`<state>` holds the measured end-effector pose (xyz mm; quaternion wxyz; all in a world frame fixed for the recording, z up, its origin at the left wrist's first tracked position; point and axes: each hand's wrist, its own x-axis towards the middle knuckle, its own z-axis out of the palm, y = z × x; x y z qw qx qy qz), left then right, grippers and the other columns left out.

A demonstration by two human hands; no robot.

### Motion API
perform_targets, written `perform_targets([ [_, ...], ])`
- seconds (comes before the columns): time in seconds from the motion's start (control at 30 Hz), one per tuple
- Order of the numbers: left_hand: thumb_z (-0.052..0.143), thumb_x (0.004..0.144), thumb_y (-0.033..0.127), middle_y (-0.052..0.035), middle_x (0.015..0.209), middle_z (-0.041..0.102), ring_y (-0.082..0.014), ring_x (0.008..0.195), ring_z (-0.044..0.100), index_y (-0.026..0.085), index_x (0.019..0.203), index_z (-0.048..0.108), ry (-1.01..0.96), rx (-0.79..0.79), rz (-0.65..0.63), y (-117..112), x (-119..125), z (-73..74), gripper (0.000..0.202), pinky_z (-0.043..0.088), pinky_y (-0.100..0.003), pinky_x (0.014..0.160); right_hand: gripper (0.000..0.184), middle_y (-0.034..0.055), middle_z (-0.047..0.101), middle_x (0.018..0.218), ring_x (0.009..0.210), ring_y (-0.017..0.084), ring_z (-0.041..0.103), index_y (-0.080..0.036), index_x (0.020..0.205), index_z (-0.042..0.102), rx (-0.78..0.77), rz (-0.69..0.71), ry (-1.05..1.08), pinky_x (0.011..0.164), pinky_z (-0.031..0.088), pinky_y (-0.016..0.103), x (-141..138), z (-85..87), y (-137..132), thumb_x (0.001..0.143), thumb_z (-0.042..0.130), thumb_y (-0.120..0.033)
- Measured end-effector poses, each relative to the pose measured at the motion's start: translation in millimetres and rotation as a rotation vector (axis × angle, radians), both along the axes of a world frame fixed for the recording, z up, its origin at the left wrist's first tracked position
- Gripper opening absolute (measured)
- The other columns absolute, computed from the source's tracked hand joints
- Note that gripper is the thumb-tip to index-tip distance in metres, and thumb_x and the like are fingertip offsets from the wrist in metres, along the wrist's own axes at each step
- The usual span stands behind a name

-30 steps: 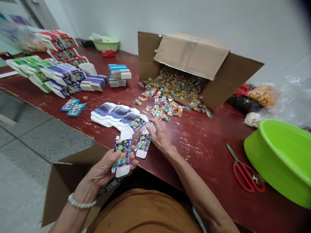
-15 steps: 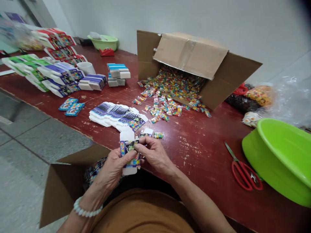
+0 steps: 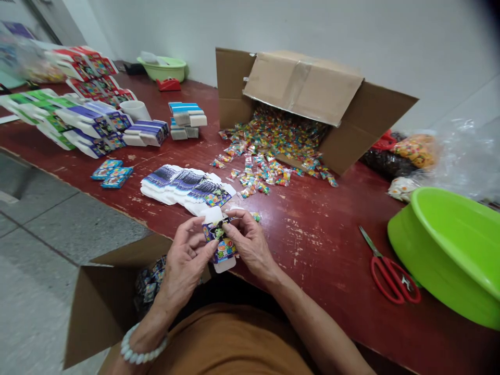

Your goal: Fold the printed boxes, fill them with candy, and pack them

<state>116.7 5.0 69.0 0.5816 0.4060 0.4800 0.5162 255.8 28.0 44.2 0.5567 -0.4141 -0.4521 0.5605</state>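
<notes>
Carton (image 3: 224, 250) | both hands (image 3: 186, 263) | printed face showing | long axis leaning left

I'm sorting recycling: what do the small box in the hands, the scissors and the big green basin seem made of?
The small box looks like thin printed card: white flaps, folded edges; gloss unclear. The scissors seem metal-bladed, grey with a sheen; smooth red handles, probably plastic. The big green basin: likely smooth plastic, even colour, rounded rim.

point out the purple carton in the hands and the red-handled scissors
Purple carton (image 3: 224, 247), head view: on its printed front panel.
Red-handled scissors (image 3: 391, 279), head view: on the red handles.
</notes>
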Motion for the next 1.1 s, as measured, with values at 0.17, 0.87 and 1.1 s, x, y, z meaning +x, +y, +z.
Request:
perform_targets([
  [0.17, 0.087, 0.069, 0.032, -0.0003, 0.085, 0.075, -0.0179, 0.077, 0.071, 0.023, 0.109, 0.059, -0.003, -0.022, -0.069, 3.2, -5.1, -3.0, 0.050, 0.057, -0.025, 0.068, 0.024, -0.0030, 0.055, 0.078, 0.066, 0.012, 0.048, -0.026, 0.107, 0.065, 0.040, 0.080, -0.071, 0.061, 0.040, 0.024, 8.3, -7.1, 1.9, 0.087, 0.068, -0.039],
  [0.87, 0.071, 0.080, 0.060, -0.0032, 0.078, 0.074, -0.0173, 0.054, 0.067, 0.020, 0.110, 0.057, -0.111, -0.289, -0.176, -3.7, -2.9, -11.4, 0.051, 0.056, -0.027, 0.051, 0.019, 0.0020, 0.069, 0.084, 0.076, 0.016, 0.061, -0.022, 0.089, 0.073, 0.181, 0.116, -0.270, 0.072, 0.046, 0.029, 16.1, -4.0, 2.4, 0.091, 0.066, -0.040],
  [1.1, 0.059, 0.075, 0.080, -0.0048, 0.067, 0.071, -0.0156, 0.046, 0.062, 0.017, 0.097, 0.065, -0.092, -0.373, -0.202, 0.8, 0.0, -12.2, 0.067, 0.050, -0.024, 0.044, 0.026, 0.0012, 0.070, 0.079, 0.065, 0.014, 0.059, -0.020, 0.080, 0.070, 0.080, 0.224, -0.329, 0.062, 0.045, 0.026, 20.5, 6.6, 8.7, 0.088, 0.069, -0.044],
])
